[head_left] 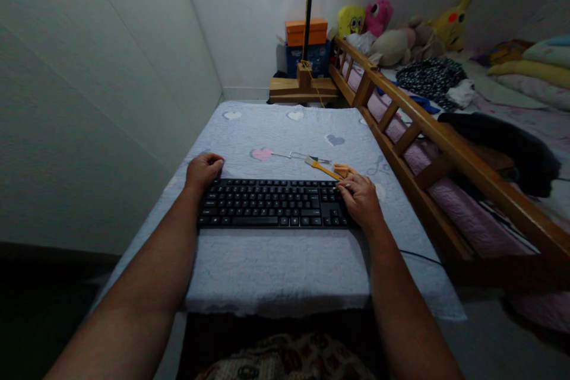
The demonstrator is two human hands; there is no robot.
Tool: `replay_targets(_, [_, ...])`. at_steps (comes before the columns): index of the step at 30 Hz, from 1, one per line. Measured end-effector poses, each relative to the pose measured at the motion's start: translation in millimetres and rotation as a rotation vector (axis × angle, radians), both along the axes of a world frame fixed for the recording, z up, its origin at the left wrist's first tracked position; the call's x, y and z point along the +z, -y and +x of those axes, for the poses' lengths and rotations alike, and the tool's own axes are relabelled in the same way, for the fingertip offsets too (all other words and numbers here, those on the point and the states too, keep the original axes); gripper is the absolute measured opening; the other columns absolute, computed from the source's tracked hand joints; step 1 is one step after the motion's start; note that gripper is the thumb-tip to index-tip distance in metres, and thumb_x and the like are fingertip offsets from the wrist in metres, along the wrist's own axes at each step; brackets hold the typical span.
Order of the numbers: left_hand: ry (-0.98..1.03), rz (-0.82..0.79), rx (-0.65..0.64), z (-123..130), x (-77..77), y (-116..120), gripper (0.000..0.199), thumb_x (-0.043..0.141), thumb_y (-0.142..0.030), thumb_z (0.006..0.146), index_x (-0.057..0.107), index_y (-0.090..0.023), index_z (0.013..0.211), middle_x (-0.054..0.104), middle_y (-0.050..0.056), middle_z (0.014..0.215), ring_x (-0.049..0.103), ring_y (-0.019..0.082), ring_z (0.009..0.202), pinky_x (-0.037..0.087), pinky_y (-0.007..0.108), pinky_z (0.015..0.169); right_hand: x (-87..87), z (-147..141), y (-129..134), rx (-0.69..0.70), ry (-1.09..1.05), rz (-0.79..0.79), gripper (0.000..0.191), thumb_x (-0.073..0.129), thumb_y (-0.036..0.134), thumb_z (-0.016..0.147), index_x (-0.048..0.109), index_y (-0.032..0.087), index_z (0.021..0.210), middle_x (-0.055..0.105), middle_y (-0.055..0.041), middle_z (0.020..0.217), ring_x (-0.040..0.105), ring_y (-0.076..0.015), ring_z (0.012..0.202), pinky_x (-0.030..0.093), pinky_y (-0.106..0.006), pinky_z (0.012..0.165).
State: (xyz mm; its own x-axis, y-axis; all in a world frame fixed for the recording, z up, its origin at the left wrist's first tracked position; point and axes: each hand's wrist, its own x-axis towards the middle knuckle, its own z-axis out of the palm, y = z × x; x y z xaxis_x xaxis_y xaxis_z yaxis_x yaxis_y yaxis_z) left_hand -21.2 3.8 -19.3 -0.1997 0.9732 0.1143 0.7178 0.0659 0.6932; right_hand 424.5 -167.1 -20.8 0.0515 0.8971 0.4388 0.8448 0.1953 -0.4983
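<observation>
A black keyboard (267, 204) lies flat on the cloth-covered table, its keys facing up. My left hand (203, 170) is closed at the keyboard's far left corner and covers that corner. Over the number keys at the right end, my right hand (360, 197) is closed in a pinch; a small pale bit shows at its fingertips, too small to name. Just beyond the right hand lie a flat brush (325, 168) with a yellow handle and a crumpled orange cloth (345, 170). A thin wire tool (303, 157) rests behind the brush.
The table (276, 267) wears a pale cloth with hearts. A wooden bed rail (414, 107) runs along the right, with plush toys and clothes on the bed. A black pole on a wooden base (285, 88) stands behind the table, beside an orange box (306, 32). A wall is left.
</observation>
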Motion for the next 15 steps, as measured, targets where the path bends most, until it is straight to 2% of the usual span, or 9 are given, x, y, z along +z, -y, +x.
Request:
replay_targets(7, [-0.02,0.005,-0.007,1.0,1.7,0.0,0.016,0.068,-0.036,0.075,0.078,-0.024,0.082,0.084,0.006,0.094,0.077,0.029,0.098,0.06,0.038,0.098,6.1,-0.8,4.5,0.007,0.0,-0.011,0.021,0.065,0.026,0.101,0.082,0.027,0.089,0.081,-0.0105,0.102,0.073,-0.0349,0.113,0.054,-0.056,0.111])
replay_targets(15, [0.008,-0.006,-0.001,5.8,6.9,4.1,0.02,0.067,-0.035,0.074,0.08,-0.023,0.083,0.084,0.006,0.093,0.078,0.029,0.096,0.061,0.037,0.095,10.5,-0.4,1.7,0.031,0.027,-0.032,0.021,0.063,0.027,0.098,0.075,0.027,0.081,0.08,-0.0104,0.097,0.075,-0.0345,0.11,0.054,-0.057,0.109])
